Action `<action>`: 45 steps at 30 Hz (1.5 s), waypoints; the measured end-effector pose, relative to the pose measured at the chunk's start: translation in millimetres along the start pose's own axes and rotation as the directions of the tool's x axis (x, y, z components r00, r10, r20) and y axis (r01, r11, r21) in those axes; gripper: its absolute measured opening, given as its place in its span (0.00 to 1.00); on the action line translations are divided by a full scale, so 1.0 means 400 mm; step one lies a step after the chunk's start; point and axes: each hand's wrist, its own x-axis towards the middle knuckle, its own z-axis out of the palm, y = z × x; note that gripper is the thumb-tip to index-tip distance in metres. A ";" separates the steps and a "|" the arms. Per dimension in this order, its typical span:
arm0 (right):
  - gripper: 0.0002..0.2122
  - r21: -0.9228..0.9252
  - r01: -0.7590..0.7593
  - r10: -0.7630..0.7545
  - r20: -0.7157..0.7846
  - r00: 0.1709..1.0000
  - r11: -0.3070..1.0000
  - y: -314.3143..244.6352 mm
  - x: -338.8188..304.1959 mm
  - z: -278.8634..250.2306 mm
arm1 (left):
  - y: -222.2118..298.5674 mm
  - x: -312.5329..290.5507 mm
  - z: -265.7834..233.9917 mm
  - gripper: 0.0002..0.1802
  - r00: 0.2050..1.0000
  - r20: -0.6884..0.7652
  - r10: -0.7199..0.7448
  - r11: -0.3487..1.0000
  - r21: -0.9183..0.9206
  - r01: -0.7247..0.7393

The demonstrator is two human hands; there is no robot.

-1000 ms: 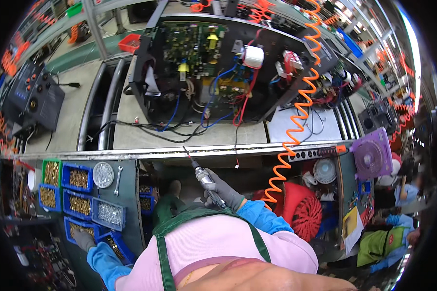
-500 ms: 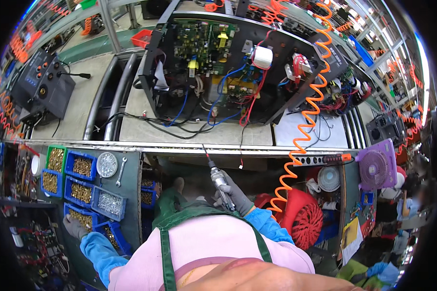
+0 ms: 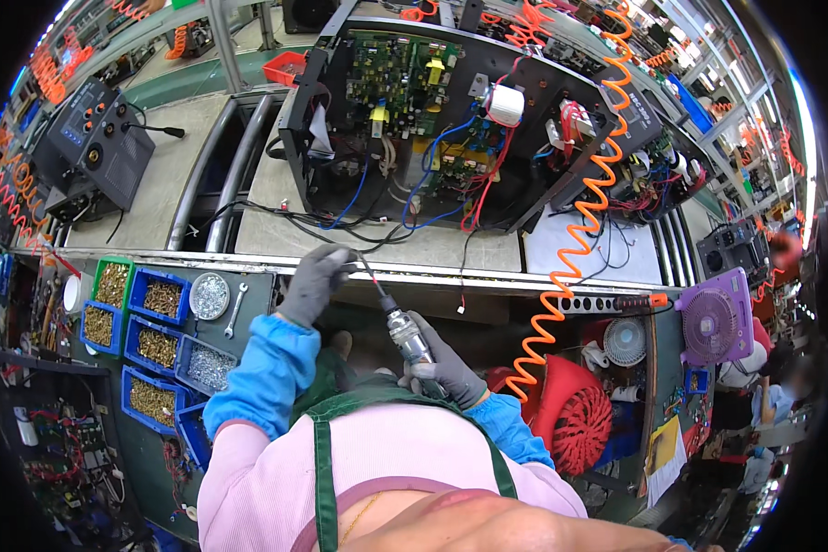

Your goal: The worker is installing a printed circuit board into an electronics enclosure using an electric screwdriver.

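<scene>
In my gloved right hand [image 3: 446,368] is a pneumatic screwdriver [image 3: 405,333], its long bit angled up and to the left. My gloved left hand [image 3: 317,283] is at the tip of that bit, fingertips pinched together; whatever they hold is too small or hidden to name. Just beyond both hands, an opened black metal chassis [image 3: 515,207] lies on the line, with a green circuit board [image 3: 400,83], a white cylindrical part [image 3: 505,106] and loose blue, red and black wires.
Blue bins [image 3: 152,400] of brass screws, a round dish of small metal parts [image 3: 209,296] and a wrench [image 3: 236,310] lie at left. An orange coiled air hose [image 3: 575,256] hangs at right, near a purple fan [image 3: 716,317]. Metal rollers [image 3: 239,175] flank the chassis.
My left hand has moved from the screw bins up and right to the screwdriver's bit. My right hand keeps hold of the screwdriver. The view has shifted slightly.
</scene>
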 end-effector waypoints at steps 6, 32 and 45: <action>0.46 0.014 0.123 -0.122 -0.077 0.990 0.992 0.009 -0.038 -0.011 | -0.015 0.063 0.076 0.09 0.987 0.134 -0.088 0.995 -0.044 0.094; 0.46 0.026 0.104 -0.100 -0.117 0.988 0.994 0.000 -0.080 -0.013 | 0.034 0.104 0.108 0.09 0.917 0.380 -0.119 0.982 0.179 0.053; 0.45 0.012 0.136 -0.133 -0.140 0.981 0.991 -0.017 -0.080 -0.003 | -0.009 0.109 0.117 0.12 0.941 0.323 -0.100 0.989 -0.072 0.130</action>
